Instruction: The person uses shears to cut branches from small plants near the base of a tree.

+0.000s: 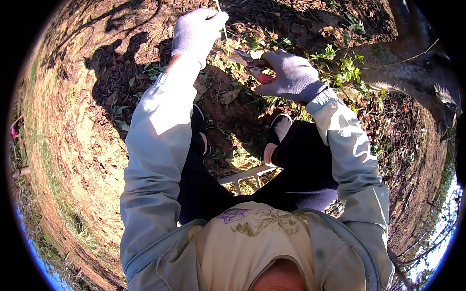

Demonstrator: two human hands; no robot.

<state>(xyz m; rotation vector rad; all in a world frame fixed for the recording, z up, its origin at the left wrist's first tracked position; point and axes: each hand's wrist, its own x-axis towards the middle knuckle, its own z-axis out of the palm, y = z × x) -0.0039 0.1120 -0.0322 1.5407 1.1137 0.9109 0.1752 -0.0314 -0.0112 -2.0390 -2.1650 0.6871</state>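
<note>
My left hand (196, 33), in a pale knitted glove, is raised at the top of the view. Its fingers are closed in a pinch on a thin pale green stem (225, 40), which runs above and below the fist. To its right, my gloved right hand (294, 77) is wrapped round a pair of pruning shears (262, 77) with red handles. The metal blades point left, toward the lower end of the stem. Whether they touch it I cannot tell. The glove hides part of the handles.
A thick grey tree trunk (407, 70) lies to the right, with green leafy shoots (347, 70) between it and my right hand. Dry leaves and bits of weed cover the soil (102, 111). Between my legs shows a pale slatted seat or frame (248, 175).
</note>
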